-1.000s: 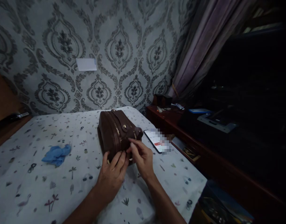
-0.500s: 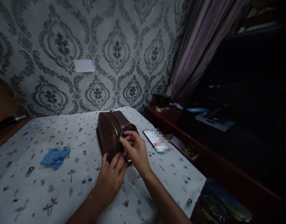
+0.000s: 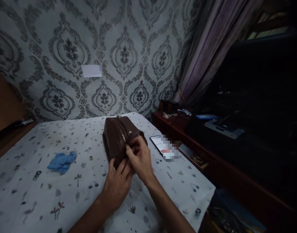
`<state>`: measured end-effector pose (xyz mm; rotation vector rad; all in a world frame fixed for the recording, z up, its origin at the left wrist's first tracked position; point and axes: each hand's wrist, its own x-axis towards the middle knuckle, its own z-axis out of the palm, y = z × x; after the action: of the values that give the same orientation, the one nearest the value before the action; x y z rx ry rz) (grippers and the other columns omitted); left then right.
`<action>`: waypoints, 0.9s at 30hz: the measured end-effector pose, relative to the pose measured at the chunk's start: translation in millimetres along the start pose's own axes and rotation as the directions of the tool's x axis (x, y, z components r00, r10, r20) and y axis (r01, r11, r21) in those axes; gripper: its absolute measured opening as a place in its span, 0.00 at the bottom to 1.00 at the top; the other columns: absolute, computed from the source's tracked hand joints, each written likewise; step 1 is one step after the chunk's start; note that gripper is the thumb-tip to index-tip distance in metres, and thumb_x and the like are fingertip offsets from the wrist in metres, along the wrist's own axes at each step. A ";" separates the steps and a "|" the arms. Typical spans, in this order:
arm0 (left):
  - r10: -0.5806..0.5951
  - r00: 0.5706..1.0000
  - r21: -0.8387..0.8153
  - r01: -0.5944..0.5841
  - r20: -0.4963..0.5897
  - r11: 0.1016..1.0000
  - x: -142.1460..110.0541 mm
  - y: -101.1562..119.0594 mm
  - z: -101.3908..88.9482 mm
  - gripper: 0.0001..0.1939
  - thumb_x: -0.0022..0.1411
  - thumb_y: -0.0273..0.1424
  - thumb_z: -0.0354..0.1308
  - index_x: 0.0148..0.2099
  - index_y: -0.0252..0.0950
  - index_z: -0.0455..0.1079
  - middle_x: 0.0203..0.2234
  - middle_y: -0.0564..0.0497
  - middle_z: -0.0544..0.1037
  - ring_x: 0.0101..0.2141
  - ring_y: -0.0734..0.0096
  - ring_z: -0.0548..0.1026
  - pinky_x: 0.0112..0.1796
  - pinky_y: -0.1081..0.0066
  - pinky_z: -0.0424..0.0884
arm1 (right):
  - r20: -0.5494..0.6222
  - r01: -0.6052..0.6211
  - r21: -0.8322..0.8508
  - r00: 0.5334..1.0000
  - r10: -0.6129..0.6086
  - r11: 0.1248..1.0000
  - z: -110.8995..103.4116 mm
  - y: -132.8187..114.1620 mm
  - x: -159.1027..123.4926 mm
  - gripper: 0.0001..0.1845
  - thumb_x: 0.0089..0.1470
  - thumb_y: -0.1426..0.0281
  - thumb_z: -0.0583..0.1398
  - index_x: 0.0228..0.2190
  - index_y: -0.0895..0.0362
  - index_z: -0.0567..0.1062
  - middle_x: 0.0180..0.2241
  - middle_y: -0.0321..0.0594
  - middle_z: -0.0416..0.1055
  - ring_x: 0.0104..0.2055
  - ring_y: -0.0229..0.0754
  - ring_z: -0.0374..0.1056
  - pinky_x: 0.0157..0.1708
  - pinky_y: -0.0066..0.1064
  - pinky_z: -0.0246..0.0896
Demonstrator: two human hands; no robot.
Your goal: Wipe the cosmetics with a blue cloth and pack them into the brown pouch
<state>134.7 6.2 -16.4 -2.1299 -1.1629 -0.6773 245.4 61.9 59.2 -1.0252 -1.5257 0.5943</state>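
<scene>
A brown leather bag (image 3: 112, 136) with a gold-toned zipper (image 3: 123, 135) rests on the patterned white sheet. My left hand (image 3: 118, 181) grips its near end, thumb on the left side and fingers bent over the edge. Against the bag's top right, my right hand (image 3: 141, 158) is closed in a pinch at the near end of the visible zipper, on what looks like the zipper pull. The fingertips hide most of that small part. To the right of the bag lies a phone (image 3: 159, 144), its lit screen partly blurred.
A crumpled blue cloth (image 3: 62, 161) lies on the sheet (image 3: 90, 207) at left. Along the right runs a dark red wooden desk (image 3: 170, 121) with an open drawer (image 3: 193, 157). Patterned wallpaper (image 3: 124, 81) and a purple curtain (image 3: 202, 61) stand behind.
My right fingers have drawn in closer to the bag, and the thin strap loop above them no longer shows. The left hand keeps its hold. The whole view has shifted slightly.
</scene>
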 end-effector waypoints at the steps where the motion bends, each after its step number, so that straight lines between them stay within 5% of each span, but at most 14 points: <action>1: 0.004 1.000 0.004 -0.004 0.003 1.000 -0.1 -0.1 -0.5 0.12 0.65 0.26 0.55 0.47 0.39 0.76 0.48 0.46 0.78 0.52 0.57 0.67 0.55 0.47 0.57 | -0.024 0.012 0.036 1.000 -0.011 0.999 1.0 1.3 -1.8 0.04 0.49 0.69 0.59 0.28 0.54 0.67 0.26 0.32 0.66 0.25 0.36 0.62 0.26 0.28 0.59; 9: 0.004 1.000 0.040 -0.004 -0.001 0.999 0.6 -0.4 -0.8 0.14 0.67 0.26 0.52 0.52 0.36 0.74 0.50 0.43 0.77 0.55 0.56 0.65 0.54 0.47 0.58 | 0.193 -0.223 0.585 0.972 0.134 0.780 2.4 12.0 -7.6 0.15 0.50 0.66 0.65 0.39 0.54 0.67 0.40 0.40 0.77 0.20 0.32 0.67 0.21 0.26 0.64; 12: 0.008 1.000 0.047 -0.008 0.010 0.999 -1.0 -0.7 0.3 0.15 0.68 0.27 0.51 0.53 0.36 0.73 0.50 0.44 0.77 0.56 0.56 0.65 0.54 0.46 0.58 | 0.180 -0.207 0.618 0.976 0.120 0.758 -1.8 15.9 -9.7 0.24 0.49 0.66 0.67 0.48 0.52 0.68 0.38 0.38 0.78 0.22 0.33 0.69 0.22 0.26 0.67; 19: 0.009 0.998 0.042 -0.012 0.055 0.999 -3.9 -0.6 0.8 0.15 0.68 0.29 0.51 0.53 0.36 0.73 0.49 0.43 0.77 0.51 0.56 0.69 0.54 0.46 0.60 | 0.193 -0.185 0.518 0.976 0.096 0.835 -7.1 22.7 -15.2 0.13 0.54 0.63 0.65 0.40 0.57 0.79 0.17 0.31 0.70 0.19 0.33 0.65 0.22 0.25 0.64; 27: 0.011 0.999 0.031 -0.012 0.041 0.999 -2.4 -0.7 -1.0 0.14 0.69 0.29 0.50 0.52 0.35 0.74 0.47 0.43 0.78 0.52 0.57 0.68 0.54 0.46 0.59 | 0.106 -0.092 0.507 0.993 0.043 0.857 -2.5 27.7 -18.6 0.15 0.56 0.57 0.63 0.33 0.57 0.78 0.34 0.39 0.75 0.15 0.26 0.54 0.14 0.24 0.53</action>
<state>132.9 4.5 -17.1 -2.1316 -1.1746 -0.6096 255.0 59.2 27.2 -0.6438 -1.3053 1.0459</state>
